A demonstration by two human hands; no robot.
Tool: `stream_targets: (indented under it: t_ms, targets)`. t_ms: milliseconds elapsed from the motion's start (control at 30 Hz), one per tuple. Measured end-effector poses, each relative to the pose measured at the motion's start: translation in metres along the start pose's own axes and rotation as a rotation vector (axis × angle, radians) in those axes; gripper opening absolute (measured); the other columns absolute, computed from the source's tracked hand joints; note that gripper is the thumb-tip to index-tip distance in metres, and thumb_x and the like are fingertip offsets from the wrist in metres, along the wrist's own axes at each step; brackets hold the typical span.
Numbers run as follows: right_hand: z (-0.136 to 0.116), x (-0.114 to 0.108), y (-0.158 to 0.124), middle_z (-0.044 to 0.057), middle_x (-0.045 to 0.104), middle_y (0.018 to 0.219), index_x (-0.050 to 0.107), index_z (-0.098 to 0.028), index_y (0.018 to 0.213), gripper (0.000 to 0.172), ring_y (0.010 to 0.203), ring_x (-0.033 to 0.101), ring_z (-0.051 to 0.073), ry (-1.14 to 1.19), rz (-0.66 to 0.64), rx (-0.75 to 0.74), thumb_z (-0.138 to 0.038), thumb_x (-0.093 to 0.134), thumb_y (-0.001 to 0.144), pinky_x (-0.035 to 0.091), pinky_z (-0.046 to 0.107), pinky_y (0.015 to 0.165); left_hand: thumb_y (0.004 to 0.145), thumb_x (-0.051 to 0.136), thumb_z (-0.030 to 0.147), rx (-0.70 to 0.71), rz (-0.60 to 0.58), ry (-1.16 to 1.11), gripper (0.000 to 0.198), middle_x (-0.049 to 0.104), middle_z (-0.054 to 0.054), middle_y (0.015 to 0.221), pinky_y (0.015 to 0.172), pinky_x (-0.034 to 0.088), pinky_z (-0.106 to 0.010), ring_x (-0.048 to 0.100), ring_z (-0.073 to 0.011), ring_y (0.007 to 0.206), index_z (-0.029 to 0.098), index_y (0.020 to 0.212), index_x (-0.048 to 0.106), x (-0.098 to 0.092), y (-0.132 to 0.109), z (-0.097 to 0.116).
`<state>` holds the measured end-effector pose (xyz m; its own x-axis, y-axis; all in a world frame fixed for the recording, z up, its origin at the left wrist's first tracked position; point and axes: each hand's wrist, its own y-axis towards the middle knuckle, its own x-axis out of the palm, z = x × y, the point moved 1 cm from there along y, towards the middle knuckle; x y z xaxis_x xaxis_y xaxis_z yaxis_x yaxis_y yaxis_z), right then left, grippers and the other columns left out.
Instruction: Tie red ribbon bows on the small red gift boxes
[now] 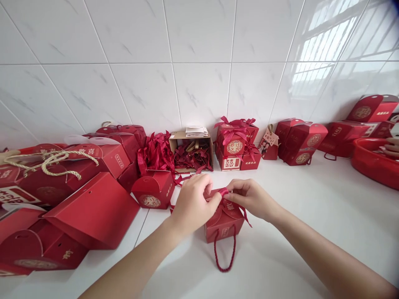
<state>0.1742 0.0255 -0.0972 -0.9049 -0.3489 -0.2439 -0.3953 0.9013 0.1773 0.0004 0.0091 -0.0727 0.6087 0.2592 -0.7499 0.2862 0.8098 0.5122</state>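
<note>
In front of me on the white tabletop stands a small red gift box [220,230], its rope handle [225,270] hanging toward me. A red satin ribbon [223,192] lies across its top, with one tail trailing down the right side. My left hand [195,201] pinches the ribbon from the left, fingers curled and partly hidden behind the thumb. From the right, my right hand [247,197] grips the same ribbon between thumb and fingertips. Both hands are close together just above the lid.
Red boxes [93,207] are piled at the left. Behind my hands are a heap of ribbons [156,153], a cardboard box [213,153] of ribbon pieces and stacked bow-tied boxes [235,143]. A red basin [370,164] with another person's hand [393,146] is far right.
</note>
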Motion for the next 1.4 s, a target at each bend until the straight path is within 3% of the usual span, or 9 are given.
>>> stream_targets:
  t_ms: [267, 500, 600, 800, 900, 1100, 1233, 1300, 1400]
  targets:
    - [0.011, 0.003, -0.010, 0.001, 0.062, 0.075, 0.058, -0.018, 0.080, 0.025, 0.066, 0.055, 0.013, 0.097, -0.029, 0.013, -0.043, 0.057, 0.086, 0.045, 0.026, 0.061, 0.073, 0.061, 0.057, -0.319, -0.512, -0.178, 0.039, 0.058, 0.001, 0.079, 0.058, 0.039, -0.026, 0.054, -0.0159, 0.068, 0.021, 0.077, 0.047, -0.018, 0.008, -0.044]
    - [0.007, 0.012, -0.014, 0.002, 0.065, 0.081, 0.056, -0.019, 0.082, 0.018, 0.074, 0.059, 0.014, 0.058, -0.025, -0.004, -0.033, 0.050, 0.091, 0.046, 0.026, 0.067, 0.065, 0.073, 0.048, -0.427, -0.829, -0.506, 0.038, 0.057, 0.003, 0.066, 0.052, 0.039, -0.023, 0.055, -0.0123, 0.056, 0.019, 0.077, 0.051, -0.010, 0.011, -0.065]
    - [0.006, 0.018, -0.016, 0.002, 0.065, 0.078, 0.058, -0.018, 0.081, 0.016, 0.072, 0.059, 0.015, -0.007, 0.050, 0.036, -0.030, 0.050, 0.089, 0.046, 0.027, 0.067, 0.069, 0.069, 0.047, -0.359, -0.751, -0.374, 0.032, 0.055, 0.003, 0.060, 0.049, 0.037, -0.023, 0.050, -0.0106, 0.052, 0.016, 0.070, 0.060, -0.025, 0.013, -0.061]
    - [0.006, 0.029, -0.009, 0.002, 0.065, 0.071, 0.060, -0.018, 0.075, 0.012, 0.064, 0.057, 0.016, -0.197, 0.225, 0.088, -0.026, 0.053, 0.082, 0.043, 0.028, 0.060, 0.077, 0.066, 0.031, 0.031, -0.238, -0.209, 0.010, 0.064, -0.001, 0.082, 0.071, 0.048, -0.026, 0.059, -0.0154, 0.077, 0.021, 0.078, 0.070, -0.050, 0.015, -0.025]
    - [0.004, 0.031, -0.007, 0.000, 0.064, 0.072, 0.062, -0.019, 0.078, 0.011, 0.064, 0.054, 0.014, -0.261, 0.199, 0.008, -0.021, 0.051, 0.080, 0.042, 0.026, 0.061, 0.082, 0.060, 0.021, 0.246, -0.243, -0.213, 0.008, 0.066, -0.002, 0.085, 0.079, 0.048, -0.028, 0.058, -0.0167, 0.087, 0.021, 0.082, 0.068, -0.046, 0.022, -0.009]
    - [0.004, 0.029, -0.012, -0.002, 0.054, 0.063, 0.056, -0.017, 0.068, 0.023, 0.057, 0.042, 0.011, -0.147, 0.050, -0.062, -0.031, 0.053, 0.086, 0.035, 0.023, 0.053, 0.082, 0.058, 0.018, 0.340, -0.313, -0.151, 0.010, 0.066, -0.001, 0.091, 0.079, 0.048, -0.030, 0.060, -0.0170, 0.088, 0.022, 0.089, 0.066, -0.019, 0.052, -0.002]
    - [0.008, 0.029, -0.011, -0.001, 0.051, 0.061, 0.056, -0.016, 0.066, 0.033, 0.058, 0.043, 0.012, -0.106, 0.085, -0.044, -0.039, 0.048, 0.089, 0.035, 0.025, 0.055, 0.081, 0.061, 0.024, 0.235, 0.150, 0.141, 0.006, 0.064, -0.006, 0.088, 0.088, 0.041, -0.044, 0.055, -0.0254, 0.096, 0.018, 0.079, 0.061, -0.012, 0.047, -0.006]
    - [0.008, 0.029, -0.011, -0.001, 0.050, 0.062, 0.056, -0.016, 0.067, 0.035, 0.058, 0.042, 0.012, -0.086, 0.076, -0.033, -0.042, 0.047, 0.090, 0.035, 0.025, 0.054, 0.083, 0.059, 0.032, 0.135, 0.120, 0.050, 0.017, 0.062, -0.004, 0.078, 0.082, 0.044, -0.040, 0.057, -0.0221, 0.084, 0.018, 0.073, 0.059, -0.013, 0.034, -0.010]
    - [0.008, 0.028, -0.011, -0.001, 0.051, 0.063, 0.058, -0.016, 0.068, 0.038, 0.060, 0.045, 0.013, -0.071, 0.068, -0.049, -0.044, 0.046, 0.090, 0.037, 0.026, 0.057, 0.080, 0.063, 0.040, -0.022, -0.183, -0.241, 0.021, 0.067, -0.002, 0.082, 0.074, 0.049, -0.031, 0.061, -0.0181, 0.080, 0.020, 0.083, 0.065, -0.013, 0.012, -0.016]
